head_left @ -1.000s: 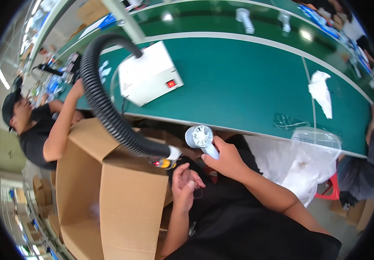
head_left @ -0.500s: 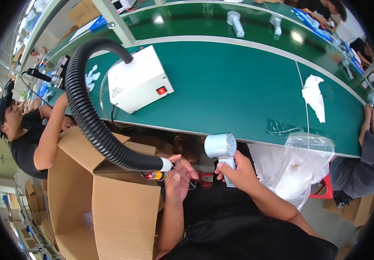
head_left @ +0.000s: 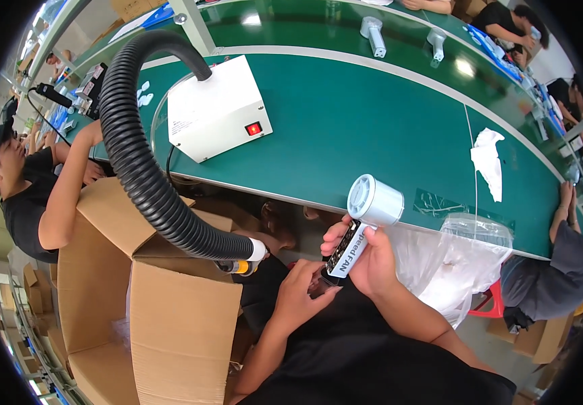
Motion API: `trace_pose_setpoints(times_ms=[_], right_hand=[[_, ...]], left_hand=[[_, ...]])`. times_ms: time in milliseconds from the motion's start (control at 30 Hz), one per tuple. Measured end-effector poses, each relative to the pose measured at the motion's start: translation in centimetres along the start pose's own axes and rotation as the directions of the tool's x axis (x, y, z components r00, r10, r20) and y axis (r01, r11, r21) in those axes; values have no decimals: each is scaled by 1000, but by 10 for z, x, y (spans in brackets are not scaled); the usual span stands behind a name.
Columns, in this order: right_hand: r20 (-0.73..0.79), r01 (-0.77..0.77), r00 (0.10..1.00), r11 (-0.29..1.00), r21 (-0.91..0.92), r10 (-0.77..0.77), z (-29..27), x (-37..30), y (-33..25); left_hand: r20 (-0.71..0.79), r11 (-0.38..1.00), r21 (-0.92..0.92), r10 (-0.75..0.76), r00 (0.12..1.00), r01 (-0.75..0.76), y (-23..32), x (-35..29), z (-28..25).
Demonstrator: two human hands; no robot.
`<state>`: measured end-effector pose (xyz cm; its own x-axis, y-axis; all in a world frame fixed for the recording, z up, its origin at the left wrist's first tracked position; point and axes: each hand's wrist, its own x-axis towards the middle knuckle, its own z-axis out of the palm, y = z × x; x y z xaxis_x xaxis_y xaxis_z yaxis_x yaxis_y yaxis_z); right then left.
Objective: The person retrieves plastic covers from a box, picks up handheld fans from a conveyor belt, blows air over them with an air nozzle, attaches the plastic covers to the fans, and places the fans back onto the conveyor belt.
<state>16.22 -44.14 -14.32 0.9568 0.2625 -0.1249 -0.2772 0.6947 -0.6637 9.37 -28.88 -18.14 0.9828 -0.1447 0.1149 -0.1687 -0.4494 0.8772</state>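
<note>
My right hand (head_left: 374,264) grips the handle of a small white handheld fan (head_left: 374,200). Its round head points up, level with the table edge, and a black label runs down the handle. My left hand (head_left: 300,295) is just below, its fingertips pinching the dark lower end of the handle. A thick black ribbed hose (head_left: 139,172) curves down from the table and ends in a white and orange nozzle (head_left: 249,258), a little to the left of my left hand.
A white box with a lit red switch (head_left: 217,108) stands on the green conveyor table (head_left: 372,115). Two more fans (head_left: 372,34) and a white cloth (head_left: 487,162) lie there. An open cardboard box (head_left: 136,297) is on my left, a clear bag (head_left: 467,260) on my right. Co-workers sit on both sides.
My right hand has lifted the fan up and to the right. My left hand has left the hose nozzle and come to the bottom of the fan's handle.
</note>
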Motion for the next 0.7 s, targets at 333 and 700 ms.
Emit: trace_pose_setpoints(times_ms=[333, 700], right_hand=[[-47, 39, 998, 999, 1, -39, -12, -17, -3], [129, -26, 991, 995, -101, 39, -16, -40, -7]], left_hand=[[125, 966, -212, -123, 984, 148, 4, -5, 14], [285, -11, -953, -376, 882, 304, -33, 11, 31]])
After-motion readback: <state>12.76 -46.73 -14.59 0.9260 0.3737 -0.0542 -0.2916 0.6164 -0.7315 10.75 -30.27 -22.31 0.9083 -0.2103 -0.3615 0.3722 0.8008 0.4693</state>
